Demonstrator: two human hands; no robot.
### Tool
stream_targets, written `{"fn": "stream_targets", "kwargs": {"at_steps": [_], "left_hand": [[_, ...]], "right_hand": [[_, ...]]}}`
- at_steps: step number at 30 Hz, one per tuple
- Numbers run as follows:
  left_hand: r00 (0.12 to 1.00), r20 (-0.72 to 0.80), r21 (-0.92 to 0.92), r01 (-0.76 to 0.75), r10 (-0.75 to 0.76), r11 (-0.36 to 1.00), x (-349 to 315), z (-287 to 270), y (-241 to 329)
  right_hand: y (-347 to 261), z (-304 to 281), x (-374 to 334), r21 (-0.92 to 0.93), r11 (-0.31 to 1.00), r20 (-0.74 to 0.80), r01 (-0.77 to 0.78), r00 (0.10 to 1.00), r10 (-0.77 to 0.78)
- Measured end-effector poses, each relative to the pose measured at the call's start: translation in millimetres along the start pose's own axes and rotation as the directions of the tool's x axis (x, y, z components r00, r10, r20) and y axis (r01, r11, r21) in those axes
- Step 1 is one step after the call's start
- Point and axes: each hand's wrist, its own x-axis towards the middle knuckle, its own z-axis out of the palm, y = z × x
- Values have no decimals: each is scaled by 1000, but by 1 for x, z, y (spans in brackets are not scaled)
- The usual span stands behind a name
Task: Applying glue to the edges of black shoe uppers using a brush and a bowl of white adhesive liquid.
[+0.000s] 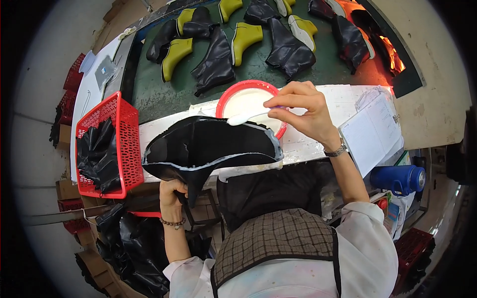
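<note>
While right fingers [294, 101] pinch, brush [248, 116] points left.

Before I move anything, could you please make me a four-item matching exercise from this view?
Things:
1. Left hand
2. Right hand
3. Bowl
4. Bottle

Descriptions:
A. Blue, toward the picture's right side
B. Gripping the black boot upper from below
C. Red-rimmed, pale inside
D. Pinching a white-tipped tool

Right pairs: 1-B, 2-D, 3-C, 4-A.
</note>
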Motion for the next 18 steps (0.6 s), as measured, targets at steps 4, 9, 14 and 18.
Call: {"fn": "stream_targets", "kwargs": {"at_steps": [4,9,14,18], "left_hand": [[994,85,-281,-37,63,959,2,6,6],[903,411,-296,5,123,955,10,-34,-5],[996,85,-179,33,-18,983,6,-6,-12],[996,-41,-85,73,-76,994,-4,48,-1]], "right_hand": [[7,-11,-12,-135,990,-12,-43,999,42],[2,-15,-30,-90,989,-5,-116,993,116],[3,-5,-1,-66,998,10,-6,1000,6],[2,-5,13,-18,1000,78,21,997,-20]]}}
